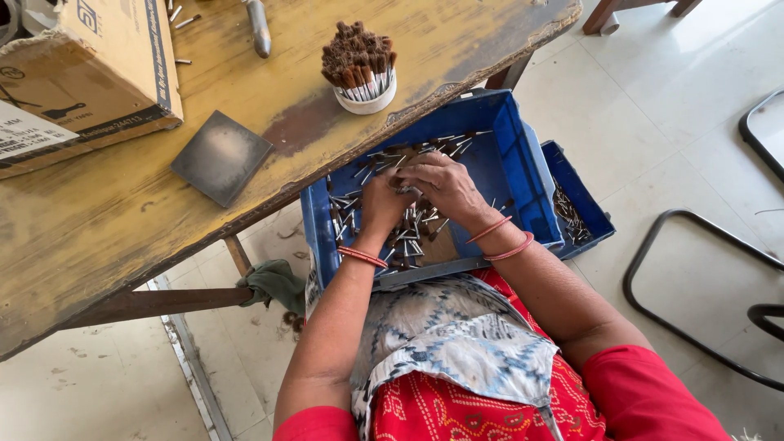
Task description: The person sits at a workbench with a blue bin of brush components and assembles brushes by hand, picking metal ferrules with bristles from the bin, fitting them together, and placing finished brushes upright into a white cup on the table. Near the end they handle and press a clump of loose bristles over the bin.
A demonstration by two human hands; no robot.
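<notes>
A blue plastic crate (510, 155) rests on my lap and holds several small brown-tipped metal pins (408, 233). Both my hands are inside it. My left hand (382, 206) is curled over the pile of pins, fingers down among them. My right hand (445, 186) lies just beside it, fingers bent and touching the pins near the left hand. What either hand has pinched is hidden under the fingers. A white round cup (364, 96) on the wooden table (122, 212) stands packed with upright pins, brown tips up.
A second blue crate (581, 204) with pins sits to the right, partly under the first. On the table lie a cardboard box (82, 73), a dark square plate (220, 157) and a metal tool (259, 28). Black metal chair frames (694, 278) stand on the tiled floor at right.
</notes>
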